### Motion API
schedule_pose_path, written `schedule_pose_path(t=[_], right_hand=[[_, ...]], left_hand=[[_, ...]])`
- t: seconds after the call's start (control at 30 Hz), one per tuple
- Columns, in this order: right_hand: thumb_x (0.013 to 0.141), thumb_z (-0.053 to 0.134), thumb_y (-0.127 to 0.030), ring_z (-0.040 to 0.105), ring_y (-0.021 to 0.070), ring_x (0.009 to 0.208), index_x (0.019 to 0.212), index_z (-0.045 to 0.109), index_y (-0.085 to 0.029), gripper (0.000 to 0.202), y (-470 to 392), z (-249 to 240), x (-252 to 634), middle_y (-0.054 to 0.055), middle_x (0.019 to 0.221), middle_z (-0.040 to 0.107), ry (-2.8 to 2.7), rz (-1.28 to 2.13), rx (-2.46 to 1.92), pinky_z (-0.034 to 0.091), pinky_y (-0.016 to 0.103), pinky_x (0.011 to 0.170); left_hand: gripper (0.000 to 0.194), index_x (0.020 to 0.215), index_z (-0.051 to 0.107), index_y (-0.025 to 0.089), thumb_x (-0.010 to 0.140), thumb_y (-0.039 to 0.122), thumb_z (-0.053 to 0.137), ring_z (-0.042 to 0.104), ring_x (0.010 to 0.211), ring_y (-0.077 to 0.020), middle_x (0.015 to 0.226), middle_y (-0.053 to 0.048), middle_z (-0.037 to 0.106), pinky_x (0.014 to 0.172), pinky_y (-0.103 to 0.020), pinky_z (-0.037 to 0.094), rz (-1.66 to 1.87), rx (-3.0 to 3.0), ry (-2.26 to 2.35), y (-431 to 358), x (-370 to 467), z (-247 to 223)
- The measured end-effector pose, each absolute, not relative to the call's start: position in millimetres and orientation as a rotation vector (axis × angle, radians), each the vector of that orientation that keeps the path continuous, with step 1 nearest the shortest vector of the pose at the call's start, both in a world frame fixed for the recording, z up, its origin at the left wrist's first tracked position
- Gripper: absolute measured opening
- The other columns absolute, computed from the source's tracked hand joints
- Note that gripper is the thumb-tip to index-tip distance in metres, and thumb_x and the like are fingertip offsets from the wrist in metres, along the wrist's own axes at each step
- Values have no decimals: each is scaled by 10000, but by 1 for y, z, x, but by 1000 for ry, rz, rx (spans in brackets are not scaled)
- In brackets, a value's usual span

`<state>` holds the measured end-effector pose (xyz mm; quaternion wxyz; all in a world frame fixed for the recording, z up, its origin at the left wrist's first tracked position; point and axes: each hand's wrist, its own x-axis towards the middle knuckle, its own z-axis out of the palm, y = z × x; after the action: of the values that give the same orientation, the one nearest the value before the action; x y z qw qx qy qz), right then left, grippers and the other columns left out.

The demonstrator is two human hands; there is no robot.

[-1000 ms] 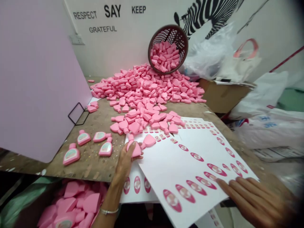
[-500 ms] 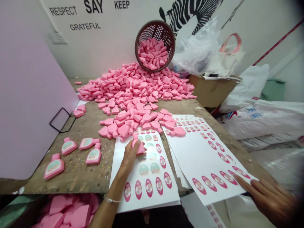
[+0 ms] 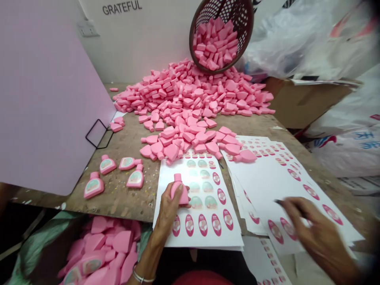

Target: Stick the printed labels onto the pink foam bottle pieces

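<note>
My left hand [image 3: 170, 204] is closed on a pink bottle-shaped piece [image 3: 179, 192], cap end up, over a sticker sheet [image 3: 208, 233] with green and oval pink labels. My right hand [image 3: 314, 229] is blurred above the lower part of the right-hand sticker sheets [image 3: 252, 178]; its fingers are bent together, with a small dark thing at their tips that I cannot make out. Several labelled pink bottles [image 3: 94, 185] lie on the table at the left. A loose group of unlabelled pink bottles [image 3: 171, 151] touches the tops of the sheets.
A big heap of pink bottles [image 3: 184, 91] covers the back of the wooden table [image 3: 133, 204], below a tipped brown basket [image 3: 194, 23]. A pink board [image 3: 53, 99] and black wire stand [image 3: 86, 137] are left. A cardboard box [image 3: 308, 103] and plastic bags [image 3: 282, 43] stand right; more bottles [image 3: 101, 241] lie below.
The view has tilted down and turned left. My left hand now holds the bottle more upright. My right hand has moved inward over the sheets, and its fingers have bent.
</note>
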<state>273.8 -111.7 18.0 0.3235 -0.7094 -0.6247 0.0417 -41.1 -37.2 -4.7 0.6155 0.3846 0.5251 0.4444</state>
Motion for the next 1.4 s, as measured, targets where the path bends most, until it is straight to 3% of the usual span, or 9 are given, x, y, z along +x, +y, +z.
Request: schedule_pose_path(t=[0.13,0.27,0.4,0.67,1.0,1.27,1.4], right_hand=[[912,466,-373,577,195,776,857,562,-228,182,-72,1,177,54,837,621,-1786,473,-1646,461,343,714],[903,502,-294,554,192,792,913,576,-201,119,-60,-21,137,44,839,635,-1932,302,-1539,411,347,740],[890,531,-262,542,193,759,896,595,-182,103,-60,-32,140,42,791,636,-2027,76,-1573,360,349,714],[883,528,-222,500,179,702,766,591,-184,139,-62,-32,140,33,697,599,-2090,11,-1588,325,332,681],[871,535,-235,525,165,703,765,566,-194,117,-56,-36,147,22,716,601,-2069,261,-1529,366,318,695],[789,655,-267,539,177,687,767,569,-192,116,-59,-38,140,20,676,607,-2013,99,-1478,397,331,687],[769,669,-278,543,158,662,740,551,-202,143,-65,-30,139,7,679,589,-1849,252,-1477,429,305,652]], left_hand=[[351,991,565,153,840,470,560,636,643,-147,899,-79,666,508,-230,534,991,914,1247,-54,-49,2],[336,974,554,141,853,454,548,574,485,-105,617,-2,606,467,-191,480,896,885,1223,-74,-50,5],[346,1037,519,156,858,452,541,643,628,-142,758,-27,629,583,-249,557,907,879,1195,-79,-41,-1],[342,1097,470,180,886,448,494,690,768,-180,1058,-86,607,624,-294,600,898,907,1163,-76,-33,-11],[354,1102,476,193,876,462,510,651,711,-138,969,-45,556,656,-311,606,888,904,1196,-73,-33,-15],[354,1102,495,206,870,472,515,636,726,-139,948,-30,554,618,-277,595,896,875,1174,-74,-34,-15],[368,1094,500,193,858,473,534,646,709,-150,917,-35,593,597,-271,589,920,811,1167,-73,-35,-10]])
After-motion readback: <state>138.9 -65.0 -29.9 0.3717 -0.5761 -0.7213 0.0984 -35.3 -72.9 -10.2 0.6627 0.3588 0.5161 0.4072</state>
